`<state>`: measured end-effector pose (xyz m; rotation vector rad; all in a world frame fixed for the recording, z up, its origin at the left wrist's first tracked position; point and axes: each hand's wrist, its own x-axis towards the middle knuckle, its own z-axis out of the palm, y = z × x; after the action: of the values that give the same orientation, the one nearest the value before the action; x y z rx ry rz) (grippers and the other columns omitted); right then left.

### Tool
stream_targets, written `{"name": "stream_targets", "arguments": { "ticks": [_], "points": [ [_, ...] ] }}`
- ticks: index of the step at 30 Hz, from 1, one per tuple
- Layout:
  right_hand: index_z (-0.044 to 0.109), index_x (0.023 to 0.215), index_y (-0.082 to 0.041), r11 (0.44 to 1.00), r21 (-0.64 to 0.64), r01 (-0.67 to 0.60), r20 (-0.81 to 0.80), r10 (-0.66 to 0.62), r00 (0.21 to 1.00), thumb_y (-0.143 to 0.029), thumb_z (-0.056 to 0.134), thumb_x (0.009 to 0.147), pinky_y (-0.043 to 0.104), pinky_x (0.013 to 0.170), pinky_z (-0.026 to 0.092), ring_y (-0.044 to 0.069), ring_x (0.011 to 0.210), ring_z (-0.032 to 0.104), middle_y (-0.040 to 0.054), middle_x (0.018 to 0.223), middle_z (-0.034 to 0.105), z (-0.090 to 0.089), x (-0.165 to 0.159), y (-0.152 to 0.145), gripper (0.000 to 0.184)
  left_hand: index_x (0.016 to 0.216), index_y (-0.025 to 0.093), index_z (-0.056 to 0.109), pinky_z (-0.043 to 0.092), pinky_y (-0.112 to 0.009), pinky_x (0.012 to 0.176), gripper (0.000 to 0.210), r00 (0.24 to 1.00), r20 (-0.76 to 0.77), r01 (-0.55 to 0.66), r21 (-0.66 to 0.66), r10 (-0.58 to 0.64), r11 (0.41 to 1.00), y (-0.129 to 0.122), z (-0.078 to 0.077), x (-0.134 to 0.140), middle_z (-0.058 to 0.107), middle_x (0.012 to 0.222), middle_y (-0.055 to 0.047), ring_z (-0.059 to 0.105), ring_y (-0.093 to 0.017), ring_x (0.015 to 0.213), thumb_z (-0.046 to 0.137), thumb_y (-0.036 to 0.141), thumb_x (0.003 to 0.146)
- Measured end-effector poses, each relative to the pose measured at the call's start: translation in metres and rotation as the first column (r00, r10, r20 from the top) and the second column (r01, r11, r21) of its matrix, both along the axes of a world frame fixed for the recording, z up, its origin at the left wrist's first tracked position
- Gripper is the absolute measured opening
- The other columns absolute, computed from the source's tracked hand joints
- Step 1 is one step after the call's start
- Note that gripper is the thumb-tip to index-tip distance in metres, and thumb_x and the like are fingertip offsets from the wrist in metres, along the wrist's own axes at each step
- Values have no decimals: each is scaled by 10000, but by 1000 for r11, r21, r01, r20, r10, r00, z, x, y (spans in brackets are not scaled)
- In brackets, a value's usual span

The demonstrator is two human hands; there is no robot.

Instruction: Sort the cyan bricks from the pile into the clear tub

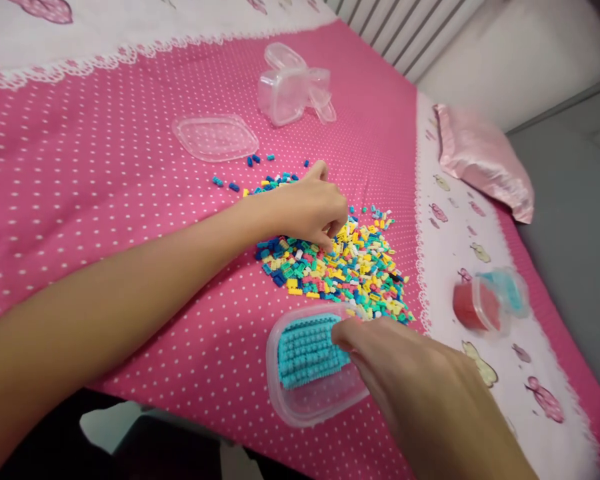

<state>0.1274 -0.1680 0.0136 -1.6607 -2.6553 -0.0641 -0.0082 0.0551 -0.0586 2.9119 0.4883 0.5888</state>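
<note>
My left hand [313, 207] reaches across a loose pile of small toy building bricks [350, 267] in yellow, blue, green, white and coral. Its fingers are curled down in a pinch among the bricks; whatever lies between them is hidden. Close to me stands a clear plastic container [305, 407] holding tight rows of teal bricks [307, 353]. Over its right side is my right hand [400, 360], fingers closed together and the tips at the edge of the teal rows. What those fingertips hold, if anything, I cannot make out.
A clear lid [215, 138] lies flat beyond the pile, near stacked clear containers [287, 93]. To the right are a container of red bricks [477, 305] and another with teal contents [513, 293]. A pink pillow [485, 160] rests at the far right of the polka-dot bedding [105, 167].
</note>
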Motion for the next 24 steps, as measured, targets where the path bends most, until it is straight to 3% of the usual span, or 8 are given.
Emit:
{"name": "stream_targets", "arguments": {
  "ticks": [5, 11, 17, 24],
  "points": [
    [594, 867, -256, 998, 61, 2, 117, -9, 993, 20, 523, 712, 300, 567, 358, 196, 609, 620, -21, 698, 665, -2, -6, -2, 324, 725, 243, 744, 263, -473, 983, 171, 1000, -21, 0, 20, 1, 1000, 1, 0, 2, 741, 735, 18, 603, -174, 760, 811, 398, 750],
    [579, 815, -243, 1000, 5, -18, 126, 17, 992, 57, 567, 619, 303, 565, 330, 199, 605, 591, -17, 685, 647, -5, -13, -1, 358, 700, 231, 729, 273, -477, 999, 203, 1000, 16, 2, 36, -3, 999, -2, 1, 3, 719, 693, 22, 608, -166, 727, 759, 405, 801],
    [581, 811, -238, 1000, -8, -21, 121, 22, 992, 64, 554, 636, 308, 566, 339, 206, 616, 594, -10, 698, 648, -5, -12, 1, 351, 697, 212, 718, 254, -490, 1009, 180, 999, 48, -2, -29, 3, 1000, -3, 2, 2, 708, 682, 14, 618, -175, 718, 729, 361, 799],
    [585, 765, -242, 998, 43, -56, 144, 49, 988, 33, 572, 673, 320, 567, 326, 198, 578, 548, -13, 644, 613, -5, -12, 1, 291, 687, 235, 721, 247, -501, 1041, 219, 999, 48, 1, 3, -1, 1000, 0, -1, 4, 715, 679, 20, 626, -180, 741, 673, 402, 820]
  ]
}}
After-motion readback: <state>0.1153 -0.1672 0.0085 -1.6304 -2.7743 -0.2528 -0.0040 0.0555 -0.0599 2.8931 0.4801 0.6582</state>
